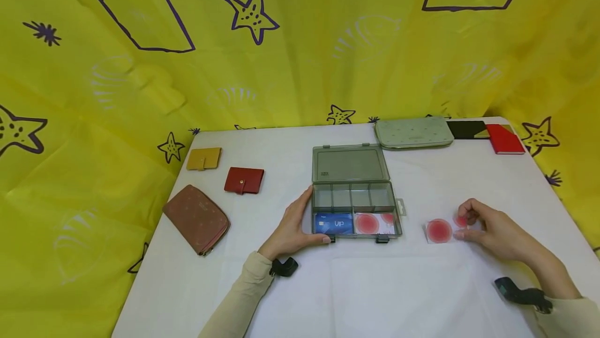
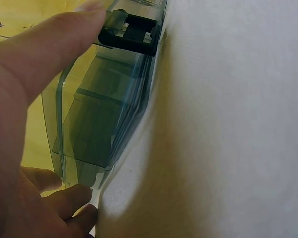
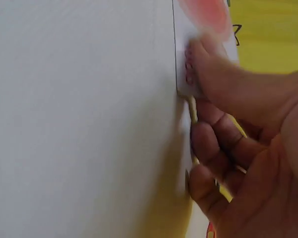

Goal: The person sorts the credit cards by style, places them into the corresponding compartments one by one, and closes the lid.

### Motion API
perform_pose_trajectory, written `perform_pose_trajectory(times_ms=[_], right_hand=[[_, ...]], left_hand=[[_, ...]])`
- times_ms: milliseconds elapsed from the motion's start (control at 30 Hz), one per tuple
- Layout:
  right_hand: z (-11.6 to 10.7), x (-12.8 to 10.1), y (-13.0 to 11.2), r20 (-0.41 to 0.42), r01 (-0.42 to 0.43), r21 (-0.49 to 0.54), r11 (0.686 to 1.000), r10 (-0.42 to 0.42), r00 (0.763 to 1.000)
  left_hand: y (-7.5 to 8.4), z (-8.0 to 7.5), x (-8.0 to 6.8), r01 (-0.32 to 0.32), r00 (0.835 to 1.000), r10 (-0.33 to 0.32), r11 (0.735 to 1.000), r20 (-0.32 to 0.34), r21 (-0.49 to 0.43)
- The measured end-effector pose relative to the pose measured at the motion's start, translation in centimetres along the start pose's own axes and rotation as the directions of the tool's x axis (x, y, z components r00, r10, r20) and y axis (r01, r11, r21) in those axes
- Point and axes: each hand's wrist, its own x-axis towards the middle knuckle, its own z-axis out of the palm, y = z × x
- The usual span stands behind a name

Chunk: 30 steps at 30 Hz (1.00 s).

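White table [image 1: 375, 296] bears wallets [image 1: 197, 218] left of box [image 1: 353, 192].

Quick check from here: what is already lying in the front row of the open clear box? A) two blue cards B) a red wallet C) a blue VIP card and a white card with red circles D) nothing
C: in the head view the clear box shows a blue VIP card front left and a red-circle card beside it.
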Motion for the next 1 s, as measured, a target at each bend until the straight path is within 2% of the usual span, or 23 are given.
perform_pose_trajectory(times_ms=[133,233,300,367,433,567,600,633,700,767,900,1000], right_hand=[[0.0,0.5,-0.5,-0.061,0.05,0.093,0.994,-0.045,0.997],[0.0,1.0,-1.1,-0.091,0.047,0.214,0.976,-0.028,0.995],[0.1,1.3,-1.6,-0.115,0.024,0.306,0.952,0.012,0.993],[0.2,1.7,-2.2,-0.141,0.027,0.404,0.914,0.033,0.989],[0.4,2.2,-2.6,-0.156,0.06,0.535,0.843,0.029,0.987],[0.9,3.1,-3.4,-0.116,0.11,0.775,0.622,-0.03,0.993],[1.1,3.3,-3.6,-0.102,0.106,0.809,0.579,-0.04,0.994],[1.3,3.4,-3.9,-0.09,0.1,0.825,0.556,-0.046,0.995],[1.9,3.6,-4.4,-0.07,0.085,0.825,0.558,-0.048,0.996],[2.6,3.9,-5.1,-0.072,0.084,0.794,0.602,-0.045,0.996],[4.3,4.4,-6.6,-0.109,0.122,0.686,0.717,-0.065,0.992],[5.3,4.8,-7.6,-0.134,0.164,0.611,0.775,-0.103,0.986]], left_hand=[[0.0,0.0,0.0,-0.002,1.0,0.002,1.0,-0.001,0.002],[0.0,-0.1,0.1,-0.005,1.0,0.005,1.0,0.0,-0.004],[0.0,-0.1,0.1,-0.004,1.0,0.004,1.0,0.001,-0.008],[0.0,-0.1,0.1,0.005,1.0,-0.005,1.0,0.005,-0.011],[0.0,-0.1,0.1,0.013,1.0,-0.012,1.0,0.008,-0.013],[0.0,0.0,0.1,0.016,1.0,-0.016,1.0,0.007,-0.018],[0.0,0.0,0.1,0.014,1.0,-0.014,1.0,0.006,-0.019],[0.0,0.0,0.1,0.014,1.0,-0.014,1.0,0.006,-0.02],[0.0,0.0,0.0,0.01,1.0,-0.01,1.0,0.004,-0.022],[0.0,0.0,-0.1,0.005,1.0,-0.005,1.0,0.001,-0.026],[-0.1,0.0,-0.1,-0.012,1.0,0.012,1.0,-0.013,-0.02],[-0.1,0.0,0.0,-0.013,1.0,0.013,1.0,-0.018,-0.017]])
